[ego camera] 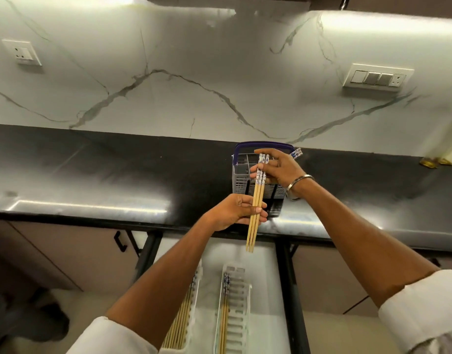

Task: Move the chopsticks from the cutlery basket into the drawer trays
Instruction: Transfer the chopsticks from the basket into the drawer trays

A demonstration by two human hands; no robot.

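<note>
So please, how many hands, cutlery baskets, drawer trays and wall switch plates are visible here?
Hands: 2, left hand and right hand
Cutlery baskets: 1
Drawer trays: 2, left tray and right tray
Wall switch plates: 2, left plate and right plate
Total: 7

Basket (241, 178): front wall partly covered by both hands and the held chopsticks (258, 198); contents not discernible, apart from blue-patterned ends (296, 153) showing past the right hand (281, 167).
Held chopsticks: count unclear, two or three; middle section hidden in the left hand (236, 212).
Left tray (196, 287): largely hidden behind the left forearm, cut off at the bottom edge; count of its sticks not readable.
Middle tray (236, 302): cut off at the bottom edge, near end out of frame.
Sleeves: cropped at lower left and lower right corners.
Gold-based objects (435, 162) at the right edge: cropped, identity unclear.
Dark shape, lower left: blurred, unidentifiable.
</note>
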